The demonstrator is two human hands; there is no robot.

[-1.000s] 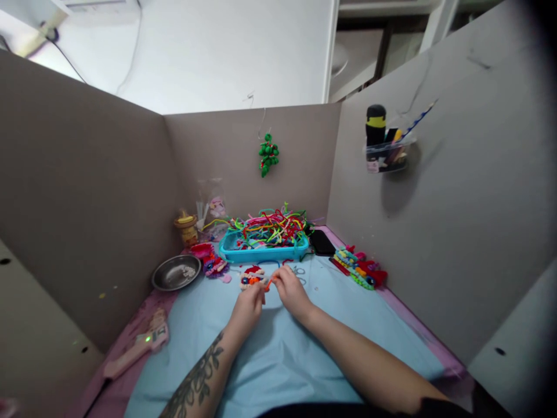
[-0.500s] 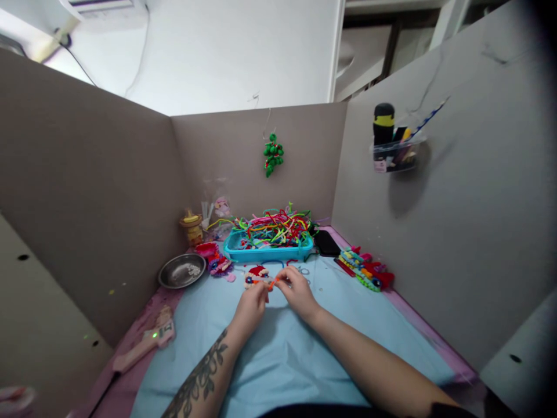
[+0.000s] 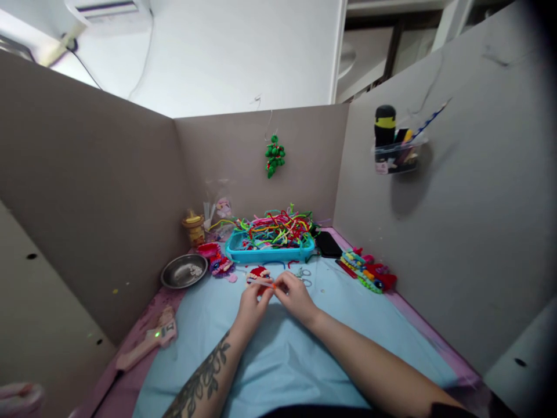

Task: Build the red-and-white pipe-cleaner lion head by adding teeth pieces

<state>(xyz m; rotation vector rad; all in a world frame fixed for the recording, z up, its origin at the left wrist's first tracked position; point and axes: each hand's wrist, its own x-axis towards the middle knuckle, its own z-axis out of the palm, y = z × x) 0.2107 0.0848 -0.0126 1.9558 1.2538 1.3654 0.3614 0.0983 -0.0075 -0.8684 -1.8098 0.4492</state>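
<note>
My left hand (image 3: 253, 303) and my right hand (image 3: 296, 297) meet above the blue cloth (image 3: 304, 360), their fingertips pinched together. Between them shows a small bit of orange pipe cleaner (image 3: 274, 285), mostly hidden by the fingers. Just behind my left hand lies a red and cream fuzzy craft piece (image 3: 259, 273), partly covered by the fingers. A pair of scissors (image 3: 306, 278) rests beyond my right hand.
A blue tray (image 3: 270, 255) heaped with colourful pipe cleaners stands at the back. Left are a metal bowl (image 3: 172, 278) with small white pieces and a pink glue gun (image 3: 148, 342). Right are a black phone (image 3: 328, 244) and several fuzzy craft pieces (image 3: 369, 270).
My hands have come closer together, and less of the orange pipe cleaner shows between them. The view has shifted slightly.
</note>
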